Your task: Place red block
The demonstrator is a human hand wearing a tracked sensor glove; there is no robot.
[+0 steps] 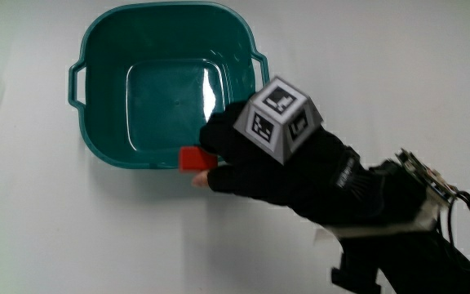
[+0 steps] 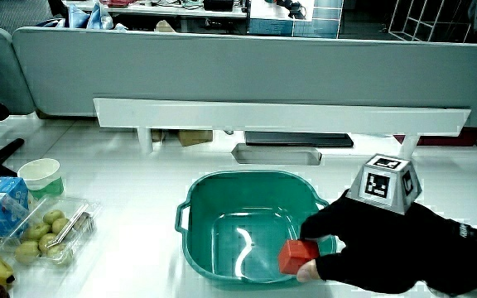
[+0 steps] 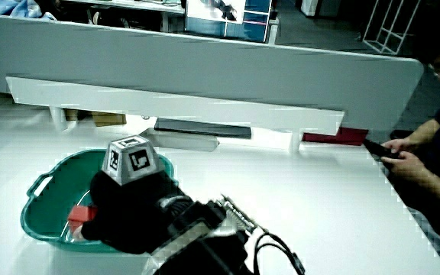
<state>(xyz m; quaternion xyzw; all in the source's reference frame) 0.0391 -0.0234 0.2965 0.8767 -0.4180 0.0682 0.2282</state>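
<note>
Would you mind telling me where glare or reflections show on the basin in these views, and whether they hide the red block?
In the main view, a pale sheen lies on the floor of the teal basin, clear of the red block held by the hand at the rim nearer the person. In a side view, a bright curved streak marks the basin floor, beside the block; the block stays plainly visible.

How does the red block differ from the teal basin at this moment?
The small red block is a solid cube; the teal plastic basin is a far larger, open, hollow tub with side handles. The block is held in the fingers of the black-gloved hand at the basin's rim nearest the person; the basin rests on the table. Both are plain, single-coloured items.
</note>
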